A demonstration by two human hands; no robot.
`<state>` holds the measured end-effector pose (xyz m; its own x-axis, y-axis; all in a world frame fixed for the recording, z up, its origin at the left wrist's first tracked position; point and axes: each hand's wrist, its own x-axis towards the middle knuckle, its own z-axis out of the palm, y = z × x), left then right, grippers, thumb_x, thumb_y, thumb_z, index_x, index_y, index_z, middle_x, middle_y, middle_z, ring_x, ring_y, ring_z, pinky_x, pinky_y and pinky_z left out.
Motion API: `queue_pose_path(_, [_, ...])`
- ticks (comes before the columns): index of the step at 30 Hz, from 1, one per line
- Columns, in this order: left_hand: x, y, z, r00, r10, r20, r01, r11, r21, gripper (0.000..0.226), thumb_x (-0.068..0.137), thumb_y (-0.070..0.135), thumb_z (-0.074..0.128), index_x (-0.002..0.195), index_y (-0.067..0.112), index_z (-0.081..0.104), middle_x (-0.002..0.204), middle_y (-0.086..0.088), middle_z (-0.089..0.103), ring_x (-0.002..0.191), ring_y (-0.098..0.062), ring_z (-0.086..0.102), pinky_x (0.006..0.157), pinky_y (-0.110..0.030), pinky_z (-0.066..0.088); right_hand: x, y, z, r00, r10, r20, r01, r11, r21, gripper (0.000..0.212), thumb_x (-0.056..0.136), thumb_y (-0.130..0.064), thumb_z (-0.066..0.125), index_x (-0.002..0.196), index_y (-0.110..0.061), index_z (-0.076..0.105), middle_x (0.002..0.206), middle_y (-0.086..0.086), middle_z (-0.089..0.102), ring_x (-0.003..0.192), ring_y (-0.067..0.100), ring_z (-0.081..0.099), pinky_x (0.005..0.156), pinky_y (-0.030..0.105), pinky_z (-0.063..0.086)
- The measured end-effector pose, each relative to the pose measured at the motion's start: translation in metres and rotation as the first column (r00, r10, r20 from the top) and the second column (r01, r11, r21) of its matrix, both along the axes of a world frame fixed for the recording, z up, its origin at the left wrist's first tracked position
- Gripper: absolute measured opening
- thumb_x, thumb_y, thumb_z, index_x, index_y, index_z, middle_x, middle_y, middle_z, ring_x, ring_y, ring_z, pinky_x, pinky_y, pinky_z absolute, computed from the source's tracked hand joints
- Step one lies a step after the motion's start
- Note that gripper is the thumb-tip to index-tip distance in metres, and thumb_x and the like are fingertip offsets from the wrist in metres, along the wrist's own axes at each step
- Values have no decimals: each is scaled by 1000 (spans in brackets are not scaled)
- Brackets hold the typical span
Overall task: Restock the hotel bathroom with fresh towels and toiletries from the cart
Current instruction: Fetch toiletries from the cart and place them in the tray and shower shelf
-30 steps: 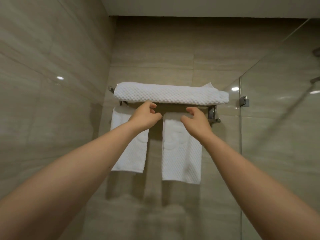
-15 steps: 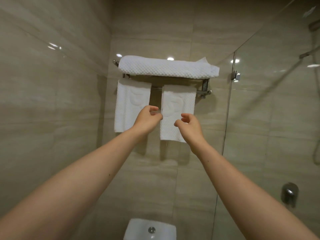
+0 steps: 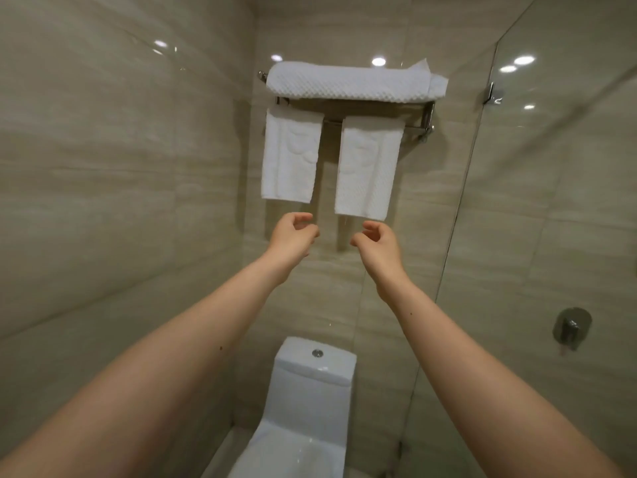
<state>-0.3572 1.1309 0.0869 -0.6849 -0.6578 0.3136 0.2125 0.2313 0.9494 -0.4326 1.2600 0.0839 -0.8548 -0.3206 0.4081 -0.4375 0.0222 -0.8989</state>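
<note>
A chrome towel rack (image 3: 428,116) is fixed high on the far tiled wall. A folded white bath towel (image 3: 351,82) lies on its top shelf. Two white hand towels hang from the bar below: the left towel (image 3: 289,157) and the right towel (image 3: 368,167). My left hand (image 3: 292,238) hovers just under the left towel's lower edge, fingers loosely curled, holding nothing. My right hand (image 3: 375,243) hangs just below the right towel's bottom corner, also loosely curled and empty. Neither hand touches a towel.
A white toilet (image 3: 310,391) with a flush button on its cistern stands below, against the wall. A glass shower partition (image 3: 482,201) rises on the right, with a chrome valve (image 3: 570,327) behind it. A tiled wall closes the left side.
Both hands have dropped from the rack's bar to below the hanging towels. The view has tilted down, bringing the toilet into sight.
</note>
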Motion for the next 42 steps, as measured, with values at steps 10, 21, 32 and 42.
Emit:
queue_pose_path(10, [131, 81, -93, 983, 173, 67, -181, 973, 142, 30, 94, 9, 53, 123, 13, 51, 91, 4, 56, 81, -12, 57, 72, -28, 47, 114, 51, -85, 965, 183, 187, -194, 980, 42, 44, 88, -11, 61, 131, -12, 54, 120, 4, 58, 102, 14, 54, 83, 25, 40])
queue_pose_path(21, [303, 110, -185, 873, 446, 197, -481, 853, 203, 27, 96, 7, 51, 123, 9, 54, 95, -1, 60, 72, -6, 58, 65, -24, 46, 271, 52, -176, 863, 408, 299, -469, 866, 174, 41, 90, -14, 58, 131, -14, 52, 122, 3, 58, 111, 19, 59, 98, 33, 46])
queue_pose_path(32, [545, 149, -223, 718, 639, 276, -696, 669, 259, 20, 96, 10, 53, 114, 18, 53, 89, 8, 60, 75, -5, 60, 68, -26, 48, 496, 52, -226, 678, 602, 422, -705, 695, 142, 41, 89, -9, 60, 129, -9, 53, 118, 6, 60, 103, 17, 56, 85, 24, 41])
queue_pose_path(42, [756, 210, -246, 518, 784, 342, -853, 448, 266, 21, 94, 14, 54, 115, 20, 55, 101, 3, 62, 89, -12, 64, 81, -35, 54, 699, 74, -261, 461, 742, 486, -880, 452, 145, 41, 88, -12, 61, 128, -13, 53, 122, 9, 60, 101, 18, 56, 83, 27, 40])
